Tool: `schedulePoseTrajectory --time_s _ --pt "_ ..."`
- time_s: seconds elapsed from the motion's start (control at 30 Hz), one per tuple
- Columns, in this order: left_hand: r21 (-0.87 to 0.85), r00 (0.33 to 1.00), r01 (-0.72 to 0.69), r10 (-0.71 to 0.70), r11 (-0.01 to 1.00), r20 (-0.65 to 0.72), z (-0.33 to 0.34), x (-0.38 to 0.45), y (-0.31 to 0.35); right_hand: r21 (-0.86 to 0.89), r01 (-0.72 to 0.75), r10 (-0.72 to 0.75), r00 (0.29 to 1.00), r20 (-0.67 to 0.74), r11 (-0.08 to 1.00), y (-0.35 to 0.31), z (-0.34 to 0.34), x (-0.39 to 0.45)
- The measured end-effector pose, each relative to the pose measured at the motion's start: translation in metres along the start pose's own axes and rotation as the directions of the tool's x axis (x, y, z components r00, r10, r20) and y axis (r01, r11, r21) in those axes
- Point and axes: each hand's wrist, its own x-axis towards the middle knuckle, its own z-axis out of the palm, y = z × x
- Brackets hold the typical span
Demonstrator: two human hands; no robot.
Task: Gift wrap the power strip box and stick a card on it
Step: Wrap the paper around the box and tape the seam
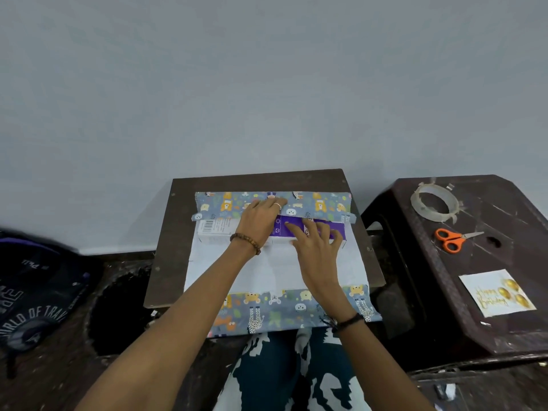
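Evidently the left hand [261, 216] presses the paper's [275, 271] far flap flat over the box [221, 228] (fingers straight), while the right hand [315, 241] steadies the box mid-table [166, 232], fingers spread; tape [434, 203] and card [496, 293] wait nearby.

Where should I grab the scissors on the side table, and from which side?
Take the scissors by the orange handle loops, coming from above on the near-left side. They lie flat on the dark side table, closed, with the loops towards the wrapping board and the blades pointing right and away. The loops are the thickest part, so fingers can hook them without touching the tape roll behind.
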Motion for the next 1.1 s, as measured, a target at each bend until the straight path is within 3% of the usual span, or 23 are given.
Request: schedulePoseTrajectory --time_s 0.17,0.3,0.5,0.6,0.7,0.8,0.87,0.93,0.97,1.03,1.1 --pt "0.016 1.0 -0.014 0.014 1.0 -0.013 0.004 0.003 -0.003 0.032 -0.034 0.035 0.999 -0.018 0.999 -0.003 0.002 -0.015" --pt "-0.016 0.938 -0.074 0.064 0.997 -0.341 -0.004 -0.002 -0.009 0.017 -0.027 0.027 0.999 -0.035 1.0 -0.002 0.005 -0.005" --pt "-0.09 0.964 0.028 -0.05 0.996 -0.261 -0.001 0.007 -0.011 -0.012 -0.031 0.031 0.999 0.025 0.999 -0.008 0.014 0.019" --pt "-0.105 0.952 0.019 -0.051 0.994 -0.302 0.004 0.006 -0.011 -0.013 -0.027 0.027 0.998 0.052 1.0 -0.009 0.014 0.026" --pt "-0.042 0.973 0.028 -0.037 0.999 -0.229 0.011 0.002 -0.011 -0.019 0.004 -0.002 0.994 0.106 1.0 -0.008 0.01 0.028" --pt "-0.002 0.991 0.066 -0.065 0.998 -0.119 0.021 -0.005 -0.011 0.144 0.016 -0.027 0.997 0.075 0.989 -0.008 0.007 0.03" --pt "-0.03 0.989 0.056 -0.06 0.998 -0.133 0.027 -0.013 -0.012 0.302 0.036 -0.037 0.999 -0.005 0.953 -0.011 0.0 0.032" --pt "-0.097 0.925 0.009 -0.045 0.995 -0.376 0.034 -0.02 -0.009 0.324 0.084 -0.053 0.993 -0.101 0.942 -0.017 -0.01 0.036" --pt "-0.223 0.868 0.022 -0.129 0.975 -0.479 0.037 -0.026 -0.008 0.316 0.108 -0.068 0.989 -0.134 0.943 -0.02 -0.014 0.039" --pt "-0.55 0.757 0.102 -0.423 0.829 -0.497 0.04 -0.043 -0.002 0.318 0.162 -0.123 0.983 -0.139 0.934 -0.026 -0.016 0.047" --pt "-0.597 0.674 0.219 -0.562 0.772 -0.48 0.047 -0.057 0.001 0.354 0.188 -0.201 0.979 0.001 0.916 -0.033 -0.013 0.055"
